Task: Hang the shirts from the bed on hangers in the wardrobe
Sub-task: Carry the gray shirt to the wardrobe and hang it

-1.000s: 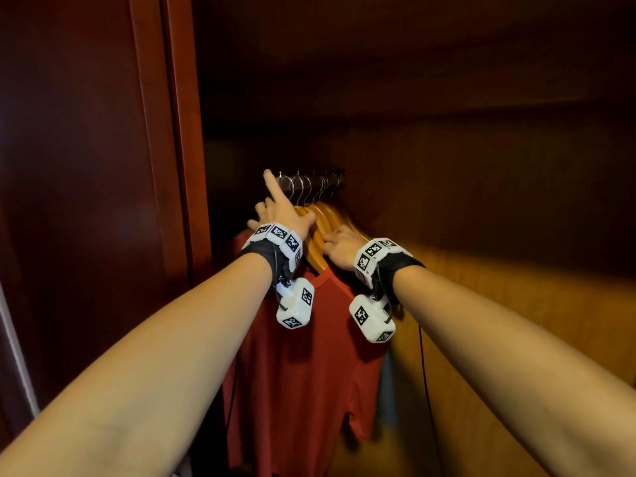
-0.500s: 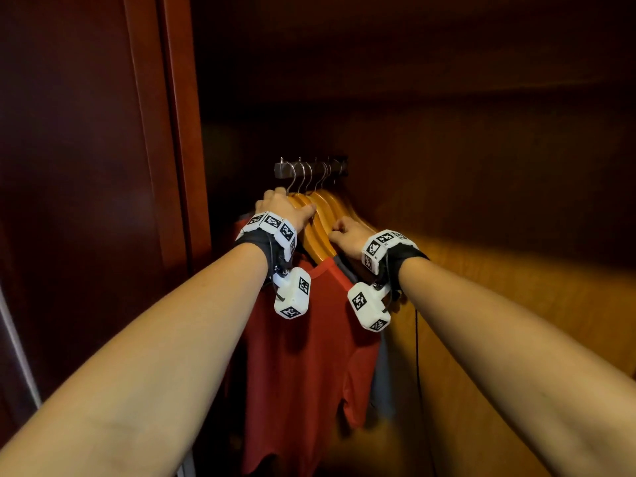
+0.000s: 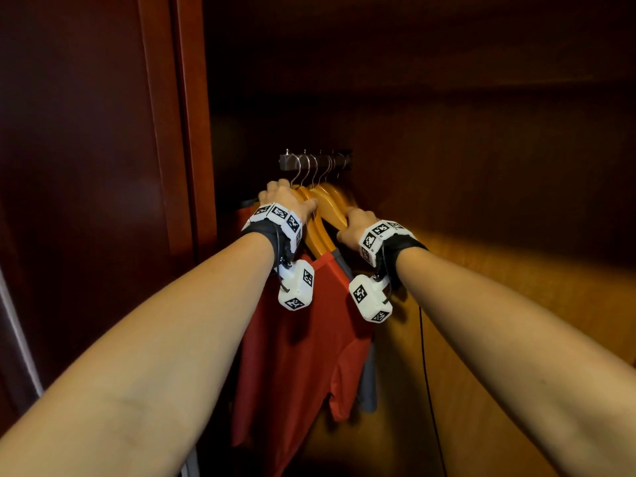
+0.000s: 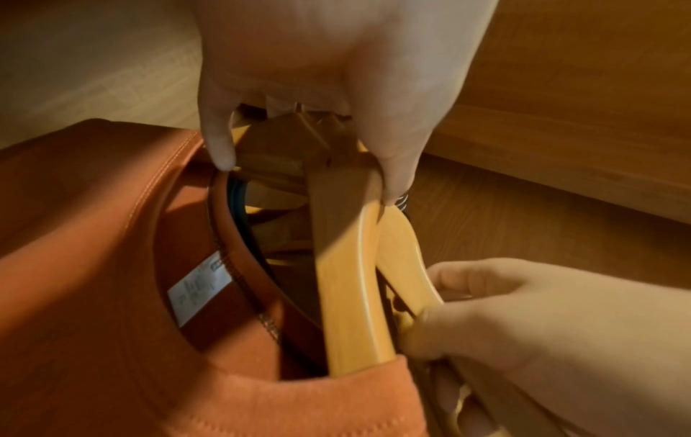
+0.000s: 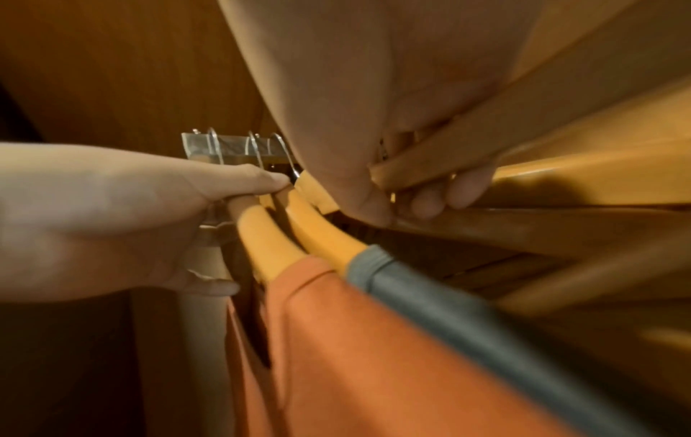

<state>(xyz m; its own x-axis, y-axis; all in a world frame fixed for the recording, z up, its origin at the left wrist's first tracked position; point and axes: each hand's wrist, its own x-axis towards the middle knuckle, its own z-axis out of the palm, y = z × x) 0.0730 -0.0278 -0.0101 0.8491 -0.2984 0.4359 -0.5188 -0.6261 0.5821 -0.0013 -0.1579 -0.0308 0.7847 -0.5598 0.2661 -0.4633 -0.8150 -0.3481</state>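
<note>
Several wooden hangers (image 3: 323,215) hang by metal hooks from a short rail (image 3: 315,161) inside the wardrobe. A red shirt (image 3: 296,349) hangs on the nearest hanger (image 4: 348,295), a grey shirt (image 5: 441,292) on the one behind it. My left hand (image 3: 285,201) grips the necks of the front hangers from above, thumb and fingers on either side. My right hand (image 3: 354,223) curls its fingers round the arm of a bare hanger (image 5: 486,177) further back. The bed is out of view.
A dark wooden wardrobe door and frame (image 3: 172,132) stand close on the left. The lit wooden side wall (image 3: 516,304) lies to the right of the hangers. A thin black cable (image 3: 425,356) hangs from my right wrist.
My left hand came down from the rail, its pointing finger folded, and now clasps the hanger necks. My right hand slid up along a rear hanger's arm.
</note>
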